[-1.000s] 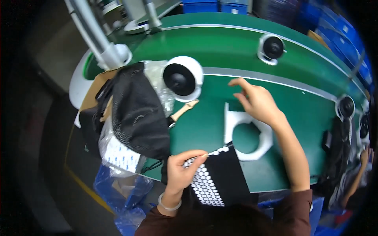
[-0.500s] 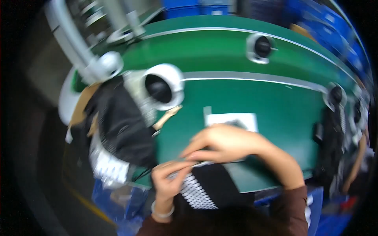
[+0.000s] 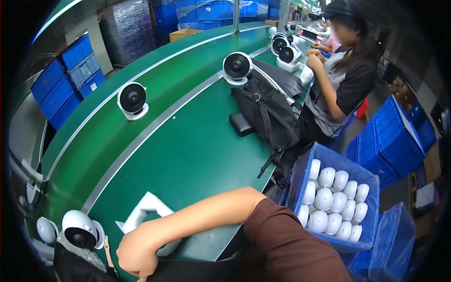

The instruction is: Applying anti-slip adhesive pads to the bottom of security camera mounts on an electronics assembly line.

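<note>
My right hand [image 3: 138, 254] is low at the left, its fingers curled downward over black fabric [image 3: 188, 271]. Its fingertips are mostly hidden, so what they hold cannot be made out. Beside the wrist and partly behind the forearm lies a white angular piece with an opening [image 3: 149, 203]. Left of the hand are a thin wooden-handled tool [image 3: 108, 253] and a white rounded device with a dark round front [image 3: 81, 230]. My left hand is out of view.
Similar white devices stand on the green bench, one [image 3: 133, 99] across a metal strip. A black mesh bag [image 3: 268, 113] and small black case [image 3: 241, 124] lie farther right. A blue crate [image 3: 371, 178] holds several white rounded parts. A co-worker [image 3: 336, 80] sits beyond.
My view has swung right, bringing the crate and co-worker into sight. My left hand, earlier close to the right over the black fabric, has left the picture. The right fingers now curl down.
</note>
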